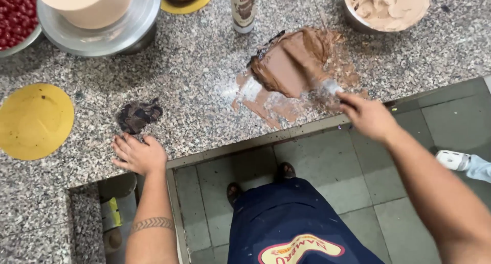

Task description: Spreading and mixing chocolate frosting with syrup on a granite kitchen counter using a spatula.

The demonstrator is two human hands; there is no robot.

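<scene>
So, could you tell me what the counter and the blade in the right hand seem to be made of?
The counter looks like polished granite: grey, speckled, faintly glossy. The blade held by the right hand seems to be metal, judging by the bare silvery patch near the handle; chocolate cream covers the rest.

**Materials and finishes at our counter**

We list: speckled grey granite counter (194,64), polished smooth; brown chocolate paste mass (291,64), thick, satiny; smeared metal spatula blade (327,86), dull; shiny round steel turntable (102,34); matt yellow round cardboard cake board (33,121); crumpled dark chocolate-stained cloth (138,116); matt grey floor tiles (358,177).
</scene>
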